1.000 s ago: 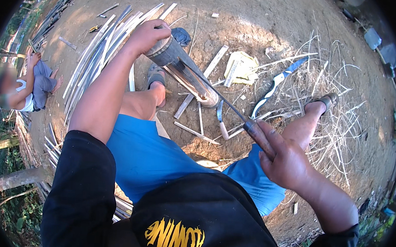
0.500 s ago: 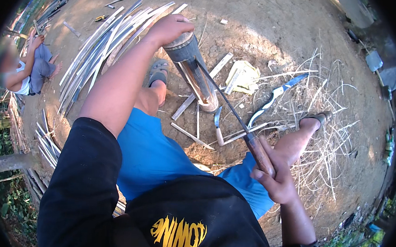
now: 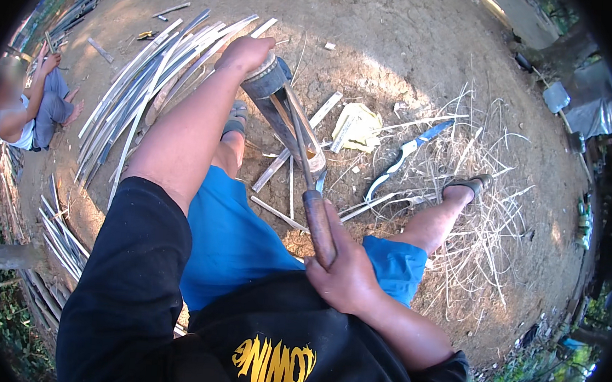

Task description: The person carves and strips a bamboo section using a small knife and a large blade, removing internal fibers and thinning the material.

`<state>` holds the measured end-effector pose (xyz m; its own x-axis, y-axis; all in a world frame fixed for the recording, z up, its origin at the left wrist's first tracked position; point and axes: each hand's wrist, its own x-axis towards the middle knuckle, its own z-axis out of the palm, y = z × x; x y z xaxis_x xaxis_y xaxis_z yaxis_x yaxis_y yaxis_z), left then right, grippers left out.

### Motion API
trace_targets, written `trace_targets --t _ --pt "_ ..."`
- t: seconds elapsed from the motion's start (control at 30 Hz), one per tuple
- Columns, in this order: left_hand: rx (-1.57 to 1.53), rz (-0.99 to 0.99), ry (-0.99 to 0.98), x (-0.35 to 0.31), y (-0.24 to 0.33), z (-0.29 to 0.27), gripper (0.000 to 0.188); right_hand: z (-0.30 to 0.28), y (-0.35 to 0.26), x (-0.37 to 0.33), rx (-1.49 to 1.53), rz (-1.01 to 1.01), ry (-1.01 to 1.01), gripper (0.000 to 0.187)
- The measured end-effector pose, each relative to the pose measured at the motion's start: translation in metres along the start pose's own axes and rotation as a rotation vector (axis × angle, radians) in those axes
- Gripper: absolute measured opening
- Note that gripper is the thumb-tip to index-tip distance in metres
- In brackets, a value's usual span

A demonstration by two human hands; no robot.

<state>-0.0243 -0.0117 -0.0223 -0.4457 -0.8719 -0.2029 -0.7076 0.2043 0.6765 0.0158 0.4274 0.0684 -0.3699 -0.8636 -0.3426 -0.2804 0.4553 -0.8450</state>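
- Fingers (image 3: 335, 221) of the right hand (image 3: 348, 273), at five o'clock, close around a brown-handled knife (image 3: 319, 229).
- Left hand (image 3: 244, 54), at eleven o'clock, curls over the bamboo tube (image 3: 275, 109); its fingertips seem partly hidden.
- Bamboo tube, below that hand toward centre, tilts: dark outside, pale where cut open lengthwise, narrow blade alongside.

Tube (image 3: 279, 122): bamboo-like, dull weathered skin, smoother inside
Blade (image 3: 300, 137): dark metal, mostly matt
Handle (image 3: 319, 227): worn wood, faint sheen
Shorts (image 3: 228, 235): smooth matt cloth
Shirt (image 3: 359, 344): matt cloth
Strips (image 3: 133, 101), 10 o'clock: split wood, smooth
Shavings (image 3: 484, 225), 3 o'clock: dry wood fibre
Ground (image 3: 416, 42): rough dry earth
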Motion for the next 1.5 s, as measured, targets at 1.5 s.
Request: trace_targets --t 1.5 --pt "0.214 0.499 -0.171 -0.050 0.023 0.000 0.047 -0.104 0.003 -0.033 0.150 0.169 -0.003 0.032"
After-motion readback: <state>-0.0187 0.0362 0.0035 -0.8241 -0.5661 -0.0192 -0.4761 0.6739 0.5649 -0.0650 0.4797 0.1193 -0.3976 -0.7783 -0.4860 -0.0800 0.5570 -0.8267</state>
